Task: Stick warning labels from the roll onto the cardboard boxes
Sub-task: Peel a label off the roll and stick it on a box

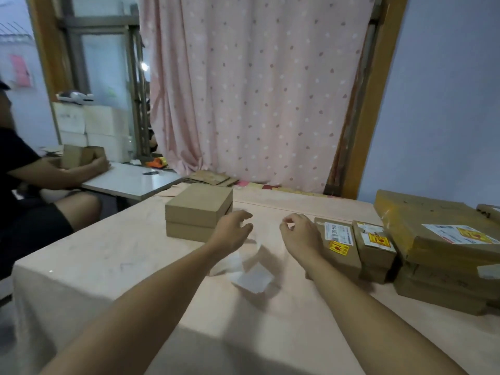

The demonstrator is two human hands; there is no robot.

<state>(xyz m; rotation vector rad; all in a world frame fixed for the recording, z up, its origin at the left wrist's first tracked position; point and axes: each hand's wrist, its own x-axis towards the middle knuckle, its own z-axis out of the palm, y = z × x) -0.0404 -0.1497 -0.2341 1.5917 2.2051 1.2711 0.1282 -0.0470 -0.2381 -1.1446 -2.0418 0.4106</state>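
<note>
Both hands hover over the tabletop [108, 266]: the left hand [232, 231] hangs loosely curled and holds nothing, while the right hand [300, 234] has thumb and forefinger pinched, though I cannot tell on what. White backing paper [253, 278] lies beneath them; 2 plain stacked boxes [198, 209] sit just left, 3 yellow-labelled boxes [341, 262] right.

- Dim, soft indoor light; pale daylight comes from the window [102, 63] at left.
- The left hand [232, 231] and right hand [300, 235] look blurred.
- Frame edges bend.
</note>
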